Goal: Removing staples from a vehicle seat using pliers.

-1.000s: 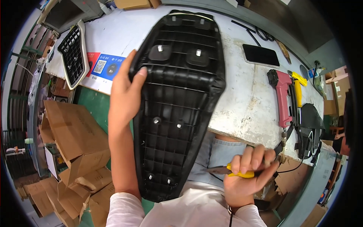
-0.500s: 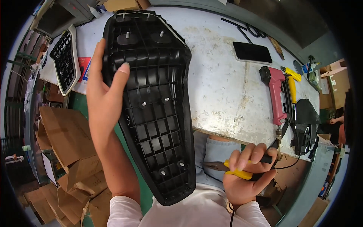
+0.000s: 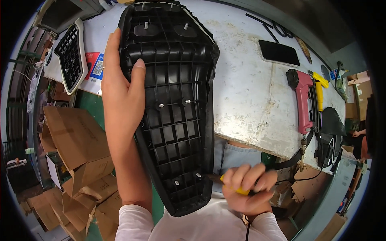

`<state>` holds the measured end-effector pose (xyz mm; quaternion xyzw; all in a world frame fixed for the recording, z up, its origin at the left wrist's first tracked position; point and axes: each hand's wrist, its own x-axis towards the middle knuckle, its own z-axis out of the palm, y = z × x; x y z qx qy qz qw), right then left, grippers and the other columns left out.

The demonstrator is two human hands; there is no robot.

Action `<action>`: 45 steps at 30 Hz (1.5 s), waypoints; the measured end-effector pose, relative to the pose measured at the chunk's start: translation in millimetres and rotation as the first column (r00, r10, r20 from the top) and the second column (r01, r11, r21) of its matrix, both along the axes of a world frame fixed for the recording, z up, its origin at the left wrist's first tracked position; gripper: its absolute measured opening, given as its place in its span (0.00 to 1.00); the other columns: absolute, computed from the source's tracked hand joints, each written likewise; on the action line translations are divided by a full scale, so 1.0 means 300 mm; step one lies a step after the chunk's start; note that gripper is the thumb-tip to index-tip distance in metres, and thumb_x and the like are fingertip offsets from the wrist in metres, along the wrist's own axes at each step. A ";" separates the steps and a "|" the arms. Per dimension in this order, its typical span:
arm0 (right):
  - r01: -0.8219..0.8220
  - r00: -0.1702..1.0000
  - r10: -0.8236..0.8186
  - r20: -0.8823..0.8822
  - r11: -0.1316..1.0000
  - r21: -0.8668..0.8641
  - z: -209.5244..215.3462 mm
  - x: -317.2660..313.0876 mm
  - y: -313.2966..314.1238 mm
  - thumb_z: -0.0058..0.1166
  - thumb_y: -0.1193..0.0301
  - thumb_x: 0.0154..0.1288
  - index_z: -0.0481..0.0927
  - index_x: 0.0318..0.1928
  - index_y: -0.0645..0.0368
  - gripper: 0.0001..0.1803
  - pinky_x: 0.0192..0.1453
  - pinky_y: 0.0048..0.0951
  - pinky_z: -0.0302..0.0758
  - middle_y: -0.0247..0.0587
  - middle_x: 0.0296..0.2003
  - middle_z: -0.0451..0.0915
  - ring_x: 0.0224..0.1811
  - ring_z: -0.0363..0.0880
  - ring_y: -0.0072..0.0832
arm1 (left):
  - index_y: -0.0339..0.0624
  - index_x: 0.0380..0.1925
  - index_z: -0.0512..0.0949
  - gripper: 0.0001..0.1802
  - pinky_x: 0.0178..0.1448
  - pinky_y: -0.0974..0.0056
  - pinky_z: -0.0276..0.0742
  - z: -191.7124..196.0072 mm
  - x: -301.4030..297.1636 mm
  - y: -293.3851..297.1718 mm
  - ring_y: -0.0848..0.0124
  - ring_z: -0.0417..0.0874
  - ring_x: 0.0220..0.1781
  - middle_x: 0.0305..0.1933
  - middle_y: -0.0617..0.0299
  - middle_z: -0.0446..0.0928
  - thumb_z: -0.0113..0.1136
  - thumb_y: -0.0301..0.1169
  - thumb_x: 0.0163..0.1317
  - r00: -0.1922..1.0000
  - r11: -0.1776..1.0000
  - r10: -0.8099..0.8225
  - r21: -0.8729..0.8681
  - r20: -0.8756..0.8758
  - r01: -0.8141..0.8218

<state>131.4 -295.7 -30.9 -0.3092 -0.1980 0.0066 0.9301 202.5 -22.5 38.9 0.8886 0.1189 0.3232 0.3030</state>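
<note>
Left hand (image 3: 120,92) gripping the black ribbed seat base (image 3: 173,104) upside down over the white counter (image 3: 249,92), right hand (image 3: 249,188) clutching a yellow-handled tool (image 3: 237,190) at its lower edge

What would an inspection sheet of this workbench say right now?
Surface: white worktable, scuffed and stained.
Job's things: black ribbed plastic seat base, underside up, studs showing.
Clutter: pink power tool, yellow tool, dark phone, black grille.
Hands: left hand grips the base's edge; right hand closed on a yellow-handled tool at its lower rim.
Cables: black cord at the far edge.
Surroundings: cardboard boxes on the floor.
</note>
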 end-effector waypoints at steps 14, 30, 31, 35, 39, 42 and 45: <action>0.316 0.931 -0.255 0.260 0.922 -0.226 0.036 0.066 -0.067 0.46 0.45 0.80 0.64 0.57 0.52 0.24 0.30 0.34 0.71 0.42 0.42 0.69 0.33 0.73 0.32 | 0.34 0.75 0.62 0.34 0.81 0.54 0.61 -0.046 -0.014 0.048 0.49 0.66 0.80 0.77 0.39 0.66 0.61 0.26 0.71 0.987 0.987 0.148 0.076 -0.068 -0.142; 0.048 0.999 -0.042 0.033 0.977 -0.206 0.058 -0.032 -0.018 0.46 0.50 0.81 0.63 0.58 0.57 0.24 0.34 0.38 0.72 0.47 0.46 0.71 0.36 0.73 0.32 | 0.31 0.71 0.67 0.29 0.69 0.48 0.72 -0.019 0.022 0.000 0.37 0.72 0.72 0.74 0.27 0.63 0.57 0.21 0.70 0.990 0.934 0.138 0.335 -0.030 -0.120; 0.043 0.998 -0.035 0.043 0.976 -0.211 0.046 -0.034 -0.015 0.46 0.50 0.81 0.63 0.56 0.58 0.23 0.34 0.38 0.72 0.47 0.45 0.71 0.35 0.72 0.32 | 0.31 0.71 0.67 0.29 0.69 0.48 0.72 -0.021 0.024 -0.001 0.37 0.72 0.72 0.74 0.27 0.63 0.57 0.21 0.70 0.990 0.935 0.139 0.334 -0.031 -0.121; -0.017 0.972 0.026 -0.234 0.999 0.041 0.049 -0.009 -0.010 0.38 0.49 0.85 0.63 0.48 0.50 0.18 0.32 0.31 0.64 0.36 0.35 0.65 0.29 0.62 0.26 | 0.33 0.71 0.68 0.29 0.69 0.48 0.72 -0.023 0.024 0.007 0.37 0.72 0.72 0.74 0.28 0.64 0.58 0.22 0.70 0.988 0.936 0.151 0.324 -0.023 -0.136; 0.108 0.420 0.431 -0.798 0.850 0.516 0.053 0.135 -0.032 0.39 0.50 0.85 0.68 0.41 0.44 0.16 0.30 0.29 0.61 0.27 0.32 0.65 0.28 0.59 0.23 | 0.35 0.71 0.69 0.29 0.70 0.49 0.72 -0.037 0.006 0.009 0.38 0.71 0.73 0.75 0.30 0.64 0.58 0.23 0.70 0.980 0.959 0.187 0.229 -0.073 -0.166; 0.026 0.729 0.117 -0.675 0.980 0.198 0.118 0.079 -0.043 0.38 0.49 0.85 0.67 0.40 0.47 0.18 0.29 0.28 0.62 0.29 0.32 0.65 0.28 0.60 0.23 | 0.36 0.71 0.70 0.29 0.70 0.49 0.72 -0.052 -0.001 0.044 0.39 0.72 0.73 0.76 0.32 0.64 0.59 0.24 0.71 0.990 0.958 0.139 0.257 -0.034 -0.125; 0.356 0.934 -0.356 0.019 0.928 -0.109 0.081 0.025 -0.067 0.41 0.48 0.83 0.61 0.42 0.50 0.20 0.29 0.32 0.67 0.38 0.36 0.66 0.29 0.66 0.27 | 0.36 0.71 0.69 0.29 0.71 0.49 0.72 -0.045 0.005 0.024 0.40 0.71 0.74 0.76 0.33 0.64 0.59 0.25 0.71 0.981 0.968 0.182 0.189 -0.074 -0.165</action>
